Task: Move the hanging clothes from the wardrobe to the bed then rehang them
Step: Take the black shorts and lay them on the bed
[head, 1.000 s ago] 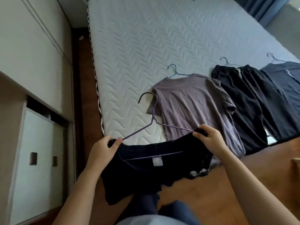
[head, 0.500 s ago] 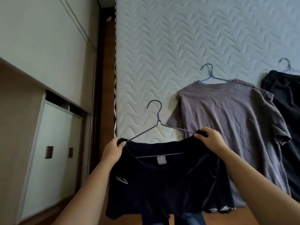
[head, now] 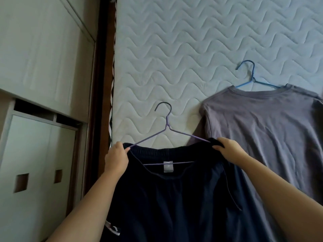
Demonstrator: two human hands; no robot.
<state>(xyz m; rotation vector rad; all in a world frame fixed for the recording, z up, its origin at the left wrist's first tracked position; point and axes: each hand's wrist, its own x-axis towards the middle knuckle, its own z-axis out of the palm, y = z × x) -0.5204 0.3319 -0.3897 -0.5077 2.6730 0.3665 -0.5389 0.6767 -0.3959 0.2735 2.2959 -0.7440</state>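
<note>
A dark navy garment (head: 176, 198) with a white neck label hangs on a purple wire hanger (head: 166, 130). My left hand (head: 116, 158) grips its left shoulder together with the hanger arm. My right hand (head: 227, 149) grips the right shoulder at the other hanger end. The garment is held over the near edge of the bed (head: 174, 49), a quilted white mattress. To the right a grey-purple T-shirt (head: 262, 133) lies flat on the mattress on a blue hanger (head: 251, 77).
White wardrobe doors (head: 35, 49) and lower cabinet doors with square cut-out handles (head: 35, 172) stand at the left. A narrow strip of dark wooden floor (head: 103, 67) separates them from the bed's edge.
The view has moved closer to the bed and leftward. The dark garment has come forward over the mattress edge, both hands keeping their grip. The black trousers at the right have left the view.
</note>
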